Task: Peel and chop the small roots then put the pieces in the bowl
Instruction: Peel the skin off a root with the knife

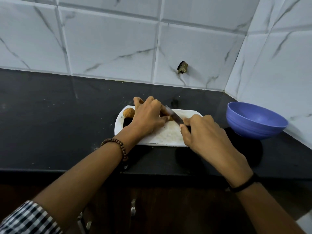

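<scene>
Working at a dark counter, we grip one knife in our right hand, fingers curled round its handle, while our left hand pinches a small root on the single white cutting board, the blade laid against it. A second root, apparently unpeeled, waits at the board's far left corner. Beyond, to the right, one blue bowl shows no pieces, so most of the job seems to lie ahead.

Dim, even overhead light, soft shadows under the hands, wide-angle bending at the edges, focus mostly sharp.
</scene>
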`<state>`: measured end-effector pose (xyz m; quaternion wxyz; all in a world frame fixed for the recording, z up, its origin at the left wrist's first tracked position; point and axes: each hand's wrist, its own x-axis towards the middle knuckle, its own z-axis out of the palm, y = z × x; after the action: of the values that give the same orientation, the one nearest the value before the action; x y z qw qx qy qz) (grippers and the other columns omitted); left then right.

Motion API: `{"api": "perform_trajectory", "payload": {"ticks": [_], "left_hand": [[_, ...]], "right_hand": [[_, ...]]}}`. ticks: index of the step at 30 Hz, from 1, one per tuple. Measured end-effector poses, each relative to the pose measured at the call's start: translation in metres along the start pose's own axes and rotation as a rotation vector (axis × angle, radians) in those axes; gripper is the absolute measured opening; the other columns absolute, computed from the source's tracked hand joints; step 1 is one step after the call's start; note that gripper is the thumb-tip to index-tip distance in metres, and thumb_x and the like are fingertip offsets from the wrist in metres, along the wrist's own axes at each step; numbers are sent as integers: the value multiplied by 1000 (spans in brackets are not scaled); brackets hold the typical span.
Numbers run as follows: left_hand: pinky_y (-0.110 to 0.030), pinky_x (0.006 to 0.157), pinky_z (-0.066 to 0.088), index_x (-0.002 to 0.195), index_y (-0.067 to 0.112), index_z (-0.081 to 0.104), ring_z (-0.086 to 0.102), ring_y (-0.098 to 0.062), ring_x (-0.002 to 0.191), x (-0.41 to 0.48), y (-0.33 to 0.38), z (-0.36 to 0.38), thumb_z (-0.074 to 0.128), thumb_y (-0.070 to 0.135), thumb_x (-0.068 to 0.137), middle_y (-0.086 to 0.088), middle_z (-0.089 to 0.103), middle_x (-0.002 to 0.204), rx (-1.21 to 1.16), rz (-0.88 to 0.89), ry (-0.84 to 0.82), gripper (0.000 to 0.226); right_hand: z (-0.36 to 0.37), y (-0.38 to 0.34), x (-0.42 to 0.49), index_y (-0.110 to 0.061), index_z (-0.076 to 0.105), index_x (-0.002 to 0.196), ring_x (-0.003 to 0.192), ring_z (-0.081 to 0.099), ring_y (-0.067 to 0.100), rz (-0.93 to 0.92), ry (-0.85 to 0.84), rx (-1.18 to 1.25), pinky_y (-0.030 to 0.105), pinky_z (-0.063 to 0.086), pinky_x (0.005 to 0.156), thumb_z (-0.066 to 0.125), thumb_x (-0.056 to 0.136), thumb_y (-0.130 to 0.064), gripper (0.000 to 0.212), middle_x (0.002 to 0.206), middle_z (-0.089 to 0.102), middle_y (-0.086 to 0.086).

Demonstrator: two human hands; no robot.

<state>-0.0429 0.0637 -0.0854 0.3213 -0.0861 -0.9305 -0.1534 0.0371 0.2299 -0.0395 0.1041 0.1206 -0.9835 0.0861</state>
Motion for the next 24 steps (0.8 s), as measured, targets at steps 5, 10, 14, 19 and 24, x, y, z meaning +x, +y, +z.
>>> {"api": "perform_trajectory", "payload": {"ticks": [5, 10, 14, 19, 24], "left_hand": [[-39, 92, 20, 96, 35, 76, 45, -7, 101, -1, 0, -1, 66, 44, 87, 16, 67, 91, -8, -4, -2, 16], [-39, 93, 21, 93, 31, 76, 45, -7, 100, -1, -2, 0, 65, 48, 88, 16, 69, 89, -23, -14, -12, 21], [-37, 86, 20, 96, 33, 75, 43, -7, 97, -2, -3, -2, 64, 46, 89, 17, 67, 90, -35, -9, -39, 18], [-37, 82, 21, 108, 35, 69, 46, -13, 102, 0, -2, -4, 54, 30, 98, 14, 65, 98, -62, -22, -32, 18], [-37, 79, 20, 107, 40, 70, 46, -11, 99, 4, 6, -6, 52, 37, 98, 16, 61, 91, -28, 65, -103, 20]], "right_hand": [[-1, 3, -14, -21, 60, 115, 76, 52, 19, -19, -41, -52, 33, 43, 66, 39, 102, -38, 30, 88, 44, 0], [-19, 16, -29, -24, 61, 114, 67, 54, 11, -29, -130, -49, 26, 39, 55, 42, 101, -38, 27, 78, 50, -3], [-36, 29, -39, -24, 68, 114, 70, 62, 12, -65, -101, 15, 34, 55, 66, 48, 98, -41, 31, 89, 67, -2], [-41, 43, -41, -31, 64, 128, 85, 66, 15, -12, -4, 146, 37, 55, 81, 51, 96, -44, 37, 110, 70, -4], [-35, 48, -38, -31, 61, 132, 86, 67, 15, 2, 11, 229, 33, 55, 79, 52, 97, -42, 38, 111, 69, -4]]}}
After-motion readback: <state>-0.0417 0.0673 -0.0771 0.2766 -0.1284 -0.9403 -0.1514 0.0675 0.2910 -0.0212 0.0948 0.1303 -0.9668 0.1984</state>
